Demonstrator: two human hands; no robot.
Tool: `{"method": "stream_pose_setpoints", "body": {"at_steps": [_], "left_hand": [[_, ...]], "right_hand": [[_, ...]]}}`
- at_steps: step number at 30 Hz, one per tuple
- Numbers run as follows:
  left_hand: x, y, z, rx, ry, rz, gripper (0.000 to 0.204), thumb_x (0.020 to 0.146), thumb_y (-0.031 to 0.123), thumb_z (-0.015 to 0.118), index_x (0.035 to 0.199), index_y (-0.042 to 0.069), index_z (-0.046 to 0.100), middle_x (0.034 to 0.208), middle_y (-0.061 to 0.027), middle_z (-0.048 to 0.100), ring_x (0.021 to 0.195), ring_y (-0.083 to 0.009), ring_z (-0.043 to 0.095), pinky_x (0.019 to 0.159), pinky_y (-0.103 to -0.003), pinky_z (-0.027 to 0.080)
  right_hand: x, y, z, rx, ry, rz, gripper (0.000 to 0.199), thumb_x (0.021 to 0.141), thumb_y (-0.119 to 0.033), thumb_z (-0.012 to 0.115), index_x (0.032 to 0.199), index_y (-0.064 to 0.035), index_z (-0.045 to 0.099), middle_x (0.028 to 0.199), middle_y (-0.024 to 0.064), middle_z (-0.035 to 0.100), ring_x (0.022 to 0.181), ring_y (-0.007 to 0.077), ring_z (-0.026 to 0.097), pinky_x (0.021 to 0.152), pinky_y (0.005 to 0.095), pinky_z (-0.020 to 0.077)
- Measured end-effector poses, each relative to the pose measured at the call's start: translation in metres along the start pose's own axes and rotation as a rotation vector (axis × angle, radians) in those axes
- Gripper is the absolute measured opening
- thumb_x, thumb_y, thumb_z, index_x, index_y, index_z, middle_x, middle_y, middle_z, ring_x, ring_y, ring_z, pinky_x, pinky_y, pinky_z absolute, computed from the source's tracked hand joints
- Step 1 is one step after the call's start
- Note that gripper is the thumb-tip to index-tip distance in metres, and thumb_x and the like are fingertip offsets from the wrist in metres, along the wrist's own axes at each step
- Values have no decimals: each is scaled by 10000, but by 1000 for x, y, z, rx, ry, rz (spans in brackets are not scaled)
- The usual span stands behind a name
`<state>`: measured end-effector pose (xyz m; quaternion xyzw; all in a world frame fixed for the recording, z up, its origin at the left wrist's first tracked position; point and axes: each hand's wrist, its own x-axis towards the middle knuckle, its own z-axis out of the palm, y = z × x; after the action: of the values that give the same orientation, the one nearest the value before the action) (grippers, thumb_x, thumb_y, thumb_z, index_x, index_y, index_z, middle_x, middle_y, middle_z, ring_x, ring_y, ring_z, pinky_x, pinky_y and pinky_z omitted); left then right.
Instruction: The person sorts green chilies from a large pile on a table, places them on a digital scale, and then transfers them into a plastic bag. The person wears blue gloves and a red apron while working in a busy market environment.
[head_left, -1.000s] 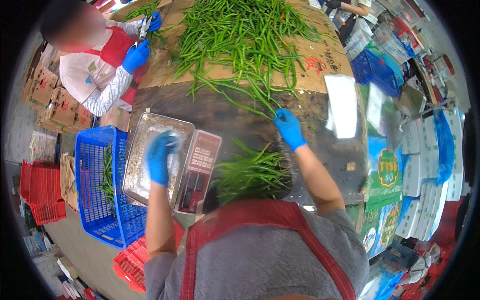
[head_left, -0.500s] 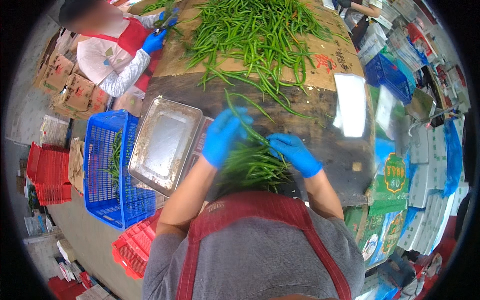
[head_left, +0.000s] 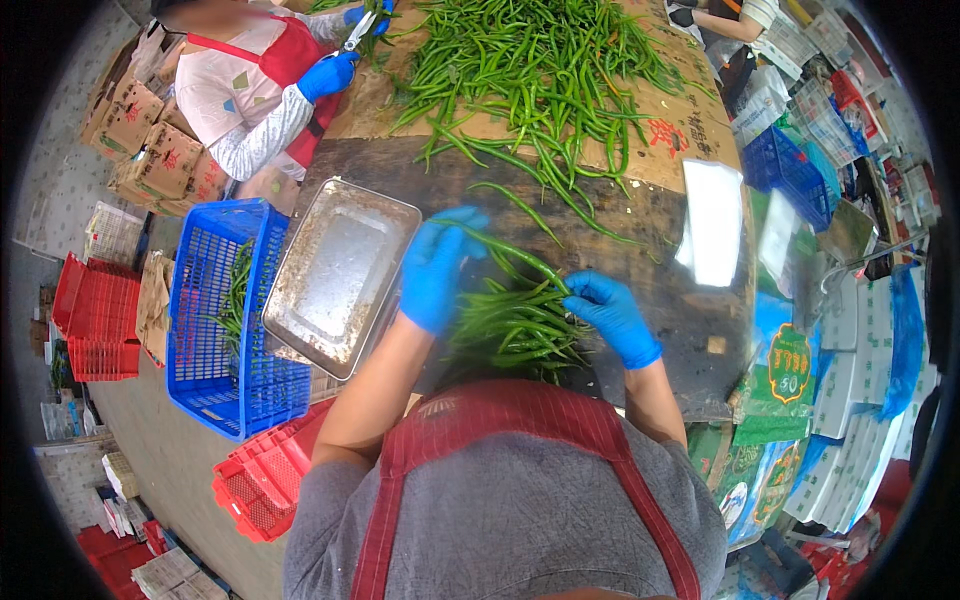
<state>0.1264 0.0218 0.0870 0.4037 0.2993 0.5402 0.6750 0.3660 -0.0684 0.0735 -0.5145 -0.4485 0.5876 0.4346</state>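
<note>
A long green chili pepper (head_left: 515, 256) stretches between my two blue-gloved hands above the table. My left hand (head_left: 436, 272), somewhat blurred, is closed at its left end. At the other end my right hand (head_left: 614, 318) pinches the pepper between thumb and fingers. Just below, in front of my apron, lies a loose bunch of green chili peppers (head_left: 515, 335), partly blurred. Farther off, a big heap of green chili peppers (head_left: 530, 80) covers the cardboard, and a few single ones have strayed onto the dark tabletop (head_left: 660, 340).
A worn metal tray (head_left: 345, 270) sits left of my left hand. Beyond it stand a blue basket (head_left: 185, 330) holding some peppers and red crates (head_left: 265, 480). White sheets (head_left: 713, 220) lie at right. Across the left corner, a co-worker's gloved hand (head_left: 328, 76) holds scissors (head_left: 358, 32).
My left hand has shifted slightly, and the pepper has swung from steeply raised to flatter between my hands. The co-worker's scissors now show more clearly.
</note>
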Motion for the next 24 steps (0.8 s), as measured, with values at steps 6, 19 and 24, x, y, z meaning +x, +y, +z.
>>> {"method": "stream_pose_setpoints", "body": {"at_steps": [6, 19, 24], "left_hand": [[-10, -3, -20, 88, 43, 20, 217, 927, 83, 505, 1119, 0, 564, 1032, -102, 637, 939, -154, 601, 785, -264, 487], [-66, -19, -64, 900, 122, 92, 303, 874, 14, 542, 1176, 35, 551, 1152, -82, 593, 953, -151, 576, 798, -264, 468], [-43, -30, 0, 1507, -643, 330, 380, 850, 232, 602, 1198, 86, 565, 1101, -165, 587, 1034, -345, 548, 929, -415, 418]], "right_hand": [[-3, 13, 0, -215, -9, -70, 165, 840, -82, 662, 980, 3, 640, 884, 28, 624, 815, 93, 567, 733, 250, 465], [-4, 48, -6, -517, -66, -80, 220, 828, -206, 673, 944, -20, 647, 861, 130, 649, 738, 202, 608, 697, 313, 483], [10, 37, 11, -527, -146, -235, 225, 823, -189, 676, 991, -43, 642, 833, 113, 626, 726, 195, 593, 681, 317, 479]]}}
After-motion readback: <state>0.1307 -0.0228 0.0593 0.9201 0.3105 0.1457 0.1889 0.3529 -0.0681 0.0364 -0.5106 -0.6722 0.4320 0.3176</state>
